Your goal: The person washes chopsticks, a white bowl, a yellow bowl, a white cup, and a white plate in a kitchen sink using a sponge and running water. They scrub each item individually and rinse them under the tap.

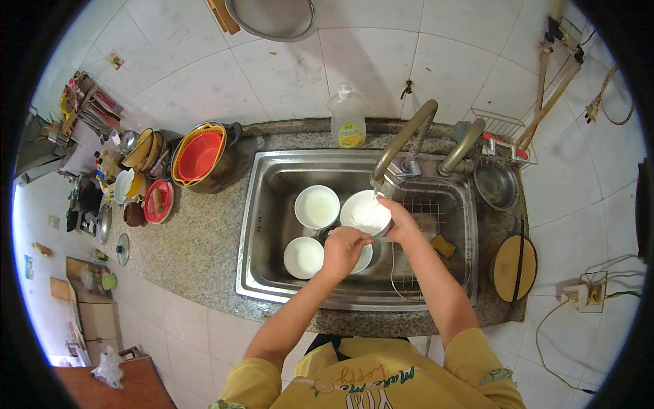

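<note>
Both hands are occupied: we see the left hand (345, 249) pinching the near rim of a round white bowl (364, 217), mid-frame, and the right hand's (400, 221) grip closed on its right side. Beyond them in the rectangular stainless-steel sink (245, 238) lie three more white bowls (304, 258), one partly hidden. The held bowl sits beneath the curved metal faucet (402, 140); we judge rinsing underway. Whether the others are done, we cannot tell.

from: head, left fisheye | faces: down at held bowl (366, 215) | range: near | mid-frame: sink (272, 218)
</note>
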The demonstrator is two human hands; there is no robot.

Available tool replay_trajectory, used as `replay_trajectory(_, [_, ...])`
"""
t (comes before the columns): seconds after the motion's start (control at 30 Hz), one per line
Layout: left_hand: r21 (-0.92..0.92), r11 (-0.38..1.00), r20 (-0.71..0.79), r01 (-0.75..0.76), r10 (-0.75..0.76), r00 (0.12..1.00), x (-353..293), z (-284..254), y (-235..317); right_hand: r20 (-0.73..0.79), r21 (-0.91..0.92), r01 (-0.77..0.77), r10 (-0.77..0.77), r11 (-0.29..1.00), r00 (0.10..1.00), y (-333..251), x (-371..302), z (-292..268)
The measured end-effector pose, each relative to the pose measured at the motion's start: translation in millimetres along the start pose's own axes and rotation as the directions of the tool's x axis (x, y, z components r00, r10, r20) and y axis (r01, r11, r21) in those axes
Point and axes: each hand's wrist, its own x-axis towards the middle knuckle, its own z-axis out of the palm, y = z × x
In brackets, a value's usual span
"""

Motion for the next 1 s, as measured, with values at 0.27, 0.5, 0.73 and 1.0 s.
replay_trajectory(0.27, [-0.623, 0.587, 0.124, 0.517, -0.578, 0.807, 60, 37, -29, -0.061, -0.186, 0.379, -0.396, 0.906, 0.916, 20, -5, 17])
replay_trajectory(0.5, [0.462, 0.864, 0.449, 0.202, -0.424, 0.787, 60, 29, -34, -0.064, -0.403, 0.419, -0.481, 0.814, 0.874, 24, -4, 3])
replay_trajectory(0.73, [-0.386, 0.538, 0.741, 0.75, -0.304, 0.599, 51, 34, -29, -0.054, -0.327, 0.39, -0.429, 0.861, 0.902, 25, 7, -4])
replay_trajectory(1.0, [0.287, 0.951, 0.051, -0.116, 0.106, 0.993, 63, 11, -7, -0.107, -0.431, 0.38, -0.464, 0.819, 0.879, 33, -4, -3])
